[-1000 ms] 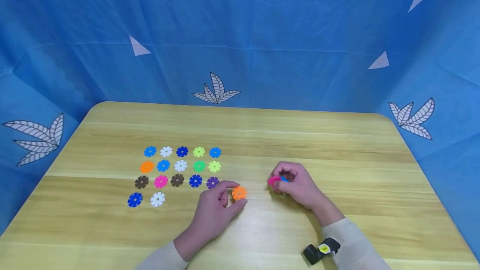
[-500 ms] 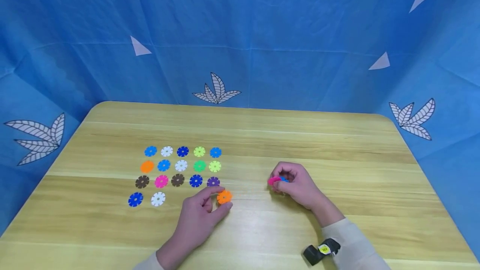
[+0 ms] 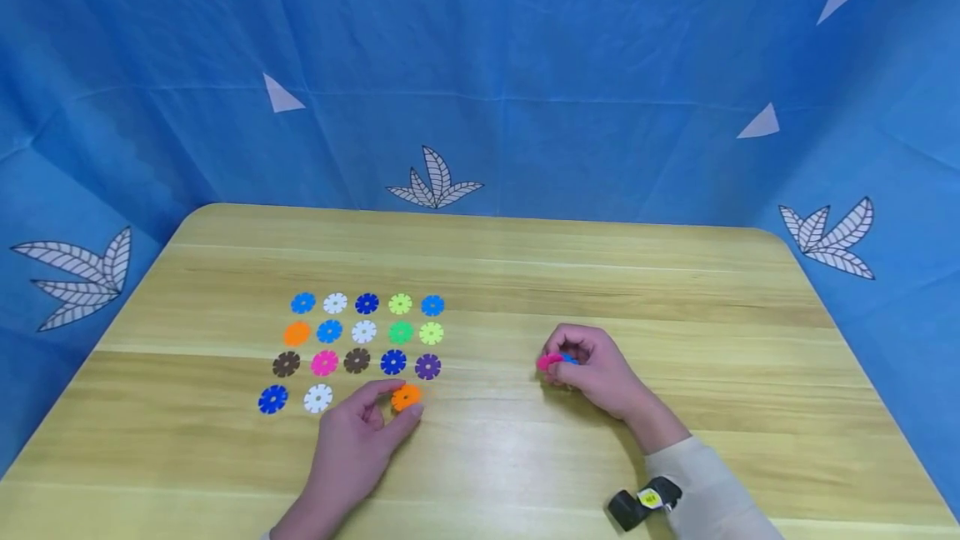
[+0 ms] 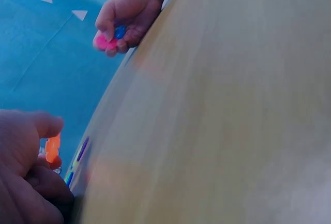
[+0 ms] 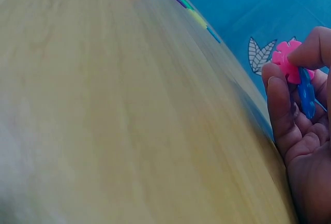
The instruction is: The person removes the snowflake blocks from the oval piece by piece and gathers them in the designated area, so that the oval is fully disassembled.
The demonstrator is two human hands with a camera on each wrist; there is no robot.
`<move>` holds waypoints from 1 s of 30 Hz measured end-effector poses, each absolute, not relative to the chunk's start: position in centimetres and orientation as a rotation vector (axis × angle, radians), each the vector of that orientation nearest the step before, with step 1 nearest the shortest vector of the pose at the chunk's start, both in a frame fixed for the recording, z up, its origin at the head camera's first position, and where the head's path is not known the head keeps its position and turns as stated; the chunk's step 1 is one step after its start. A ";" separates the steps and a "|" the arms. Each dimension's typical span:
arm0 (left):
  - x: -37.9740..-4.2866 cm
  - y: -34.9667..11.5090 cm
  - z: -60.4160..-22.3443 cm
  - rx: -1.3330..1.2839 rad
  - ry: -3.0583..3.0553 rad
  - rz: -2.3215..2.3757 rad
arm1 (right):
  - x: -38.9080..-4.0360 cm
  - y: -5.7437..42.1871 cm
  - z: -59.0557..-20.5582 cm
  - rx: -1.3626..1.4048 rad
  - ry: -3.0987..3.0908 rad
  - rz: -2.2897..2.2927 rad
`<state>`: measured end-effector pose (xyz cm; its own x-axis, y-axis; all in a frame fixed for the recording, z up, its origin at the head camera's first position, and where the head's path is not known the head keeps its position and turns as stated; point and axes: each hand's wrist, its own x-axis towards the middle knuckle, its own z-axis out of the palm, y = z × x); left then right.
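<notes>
My left hand (image 3: 348,444) pinches an orange notched disc (image 3: 406,397) between thumb and index finger, just in front of a purple disc (image 3: 428,367). In the left wrist view the orange disc (image 4: 53,148) shows edge-on at the fingertips. To the right, my right hand (image 3: 592,369) holds a pink notched disc (image 5: 287,61) and a blue one (image 5: 306,93), the pink one pinched under the thumb. Left of the orange disc, a white disc (image 3: 318,398) and a dark blue disc (image 3: 273,399) lie flat as the nearest row.
Three fuller rows of coloured discs lie behind, including a brown disc (image 3: 286,363), a green disc (image 3: 401,332) and a light blue disc (image 3: 432,305). The wooden table (image 3: 675,307) meets a blue cloth (image 3: 600,107) at its back. A black strap device (image 3: 643,502) is by the right sleeve.
My left hand has moved left with the orange disc, from the middle of the table to near the front row. The right hand has stayed in place.
</notes>
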<state>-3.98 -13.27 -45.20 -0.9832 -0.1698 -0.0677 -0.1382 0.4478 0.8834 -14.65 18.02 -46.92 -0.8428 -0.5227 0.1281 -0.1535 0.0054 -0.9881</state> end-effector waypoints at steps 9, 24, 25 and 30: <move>-3.6 -14.8 -44.3 0.460 -2.732 -1.439 | -14.6 18.0 -46.8 -0.688 2.032 -1.899; -3.3 -16.9 -44.0 0.529 -2.841 -1.321 | -14.6 17.9 -46.8 -0.689 2.053 -1.887; -3.3 -17.0 -44.0 0.530 -2.847 -1.316 | -14.6 17.9 -46.8 -0.687 2.051 -1.887; -3.4 -17.2 -44.0 0.548 -2.876 -1.311 | -14.6 17.8 -46.7 -0.684 2.043 -1.895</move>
<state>-3.41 -17.23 -43.99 -0.9394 -0.2793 -0.1985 -0.3331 0.6080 0.7206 -14.55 17.83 -46.70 -0.8515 -0.5110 0.1175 -0.1557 0.0324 -0.9873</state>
